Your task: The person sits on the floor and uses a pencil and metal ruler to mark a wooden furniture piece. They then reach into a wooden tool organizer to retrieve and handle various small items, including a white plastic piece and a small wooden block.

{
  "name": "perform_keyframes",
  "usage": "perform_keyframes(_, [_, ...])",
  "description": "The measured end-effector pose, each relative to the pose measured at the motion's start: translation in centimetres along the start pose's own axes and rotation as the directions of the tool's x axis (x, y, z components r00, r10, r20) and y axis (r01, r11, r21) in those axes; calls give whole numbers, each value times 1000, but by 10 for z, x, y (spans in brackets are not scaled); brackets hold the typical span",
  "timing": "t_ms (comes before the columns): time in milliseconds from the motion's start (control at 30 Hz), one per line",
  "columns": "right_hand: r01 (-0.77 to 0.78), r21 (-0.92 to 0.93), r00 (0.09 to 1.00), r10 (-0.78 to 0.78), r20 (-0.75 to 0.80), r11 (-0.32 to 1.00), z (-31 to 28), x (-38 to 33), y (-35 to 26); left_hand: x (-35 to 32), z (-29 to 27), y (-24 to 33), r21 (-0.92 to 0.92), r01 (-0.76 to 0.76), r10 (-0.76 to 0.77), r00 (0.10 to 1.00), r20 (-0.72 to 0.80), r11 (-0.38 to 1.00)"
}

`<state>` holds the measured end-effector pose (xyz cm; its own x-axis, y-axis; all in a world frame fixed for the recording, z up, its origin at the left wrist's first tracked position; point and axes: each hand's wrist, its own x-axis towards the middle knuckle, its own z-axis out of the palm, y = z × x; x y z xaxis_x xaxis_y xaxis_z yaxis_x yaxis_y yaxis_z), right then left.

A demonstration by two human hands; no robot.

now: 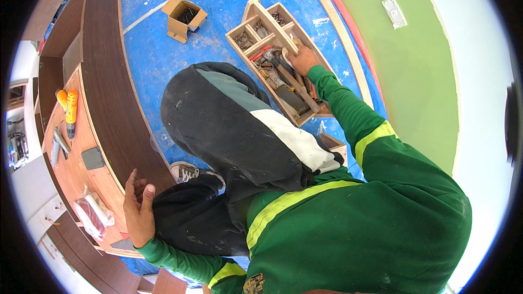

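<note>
The right hand (303,59) reaches into a wooden toolbox (260,17) that stands on the blue floor covering (152,49) near the green wall (414,60), its fingers curled down among the hand tools (283,76) by the box's right wall, though whether they grip any of them I cannot tell. The left hand (139,211) holds nothing, fingers loosely spread, resting at the front edge of the curved dark wooden counter (117,98). On the counter's lower shelf lie an orange power tool (70,107) and a small grey block (92,158), and a small open cardboard box (184,17) sits on the floor to the left of the toolbox.
</note>
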<state>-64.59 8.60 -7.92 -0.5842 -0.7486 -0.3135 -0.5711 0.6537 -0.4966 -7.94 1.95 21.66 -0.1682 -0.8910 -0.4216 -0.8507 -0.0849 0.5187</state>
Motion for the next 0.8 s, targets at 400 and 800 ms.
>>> perform_keyframes(400, [11, 0, 1000, -11, 3, 1000, 5, 4, 7, 0, 0, 3, -19, 2, -1, 1000, 14, 1000])
perform_keyframes(800, [5, -15, 1000, -5, 8, 1000, 5, 4, 6, -1, 0, 2, -47, 18, -18, 1000, 6, 999])
